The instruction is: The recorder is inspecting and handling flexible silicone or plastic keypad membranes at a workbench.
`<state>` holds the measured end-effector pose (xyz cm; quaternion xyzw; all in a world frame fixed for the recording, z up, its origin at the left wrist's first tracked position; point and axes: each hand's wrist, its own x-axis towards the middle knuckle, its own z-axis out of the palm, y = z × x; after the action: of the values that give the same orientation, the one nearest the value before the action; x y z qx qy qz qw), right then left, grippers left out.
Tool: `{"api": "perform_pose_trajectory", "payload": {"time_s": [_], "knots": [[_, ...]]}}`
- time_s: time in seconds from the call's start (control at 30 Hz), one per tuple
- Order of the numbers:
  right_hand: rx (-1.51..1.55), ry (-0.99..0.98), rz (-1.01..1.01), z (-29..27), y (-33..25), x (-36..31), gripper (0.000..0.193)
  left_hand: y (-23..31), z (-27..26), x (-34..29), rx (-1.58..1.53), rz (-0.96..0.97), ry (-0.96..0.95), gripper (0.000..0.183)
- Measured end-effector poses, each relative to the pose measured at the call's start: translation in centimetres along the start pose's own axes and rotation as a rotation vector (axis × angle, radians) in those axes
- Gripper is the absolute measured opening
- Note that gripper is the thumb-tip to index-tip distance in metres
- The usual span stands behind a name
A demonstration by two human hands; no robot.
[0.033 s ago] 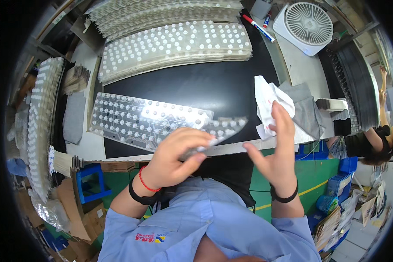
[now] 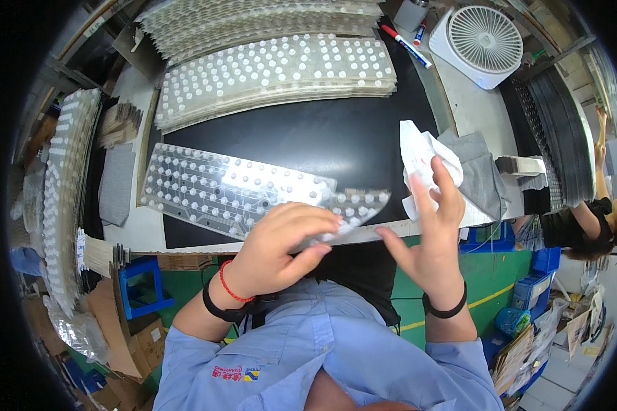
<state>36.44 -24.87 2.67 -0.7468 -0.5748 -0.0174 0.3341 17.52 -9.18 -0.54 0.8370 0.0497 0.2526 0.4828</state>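
Note:
A clear keyboard membrane sheet (image 2: 206,185) with rows of whitish domes lies slantwise on the black mat, its right end lifted and bent toward me over the front edge. My left hand (image 2: 281,240) pinches that near edge between thumb and fingers and covers part of it. To the right, my right hand (image 2: 428,236) is raised with thumb and fingers spread and nothing visibly gripped. Just beyond its fingertips is a crumpled white cloth (image 2: 418,154), partly hidden by them; whether they touch it I cannot tell.
Behind the black mat (image 2: 363,137) stand stacks of domed sheets (image 2: 274,68). Markers (image 2: 404,44) and a white fan (image 2: 483,41) sit at the back right, a grey cloth (image 2: 483,171) at the right. Another sheet stack (image 2: 65,192) stands left; a person (image 2: 589,219) is far right.
The fingers of my right hand have shifted slightly and spread differently beside the white cloth. My left hand and the sheet's raised end have moved a little to the right.

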Motion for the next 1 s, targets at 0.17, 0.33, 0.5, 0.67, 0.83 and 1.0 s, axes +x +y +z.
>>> {"api": "perform_pose_trajectory", "payload": {"time_s": [0.17, 0.33, 0.5, 0.67, 0.83, 1.0], "knots": [[0.167, -0.131, -0.326, 0.1, 0.8, 2.4, 0.031, 0.6, -1.8, -0.2, 0.091, -0.027, -0.173, 0.06], [0.294, -0.021, -0.092, -2.0, 3.0, 3.3, 0.026, 1.3, -8.7, -1.8, 0.685, -0.139, -0.107, 0.095], [0.639, 0.015, 0.262, -3.9, 6.3, 5.1, 0.01, -0.7, -13.8, -5.9, 0.82, -0.365, 0.029, 0.052], [0.796, -0.11, 0.404, -5.4, 9.4, 7.9, 0.01, -2.6, -16.8, -6.1, 0.061, -0.558, 0.494, 0.007], [0.83, -0.102, 0.442, -4.7, 7.7, 14.2, 0.022, -3.4, -20.1, -2.1, -0.134, -0.501, 0.715, 0.012], [0.845, -0.133, 0.439, -1.8, 9.4, 21.4, 0.028, -8.0, -24.6, 3.6, 0.029, -0.44, 0.799, 0.026]]}}
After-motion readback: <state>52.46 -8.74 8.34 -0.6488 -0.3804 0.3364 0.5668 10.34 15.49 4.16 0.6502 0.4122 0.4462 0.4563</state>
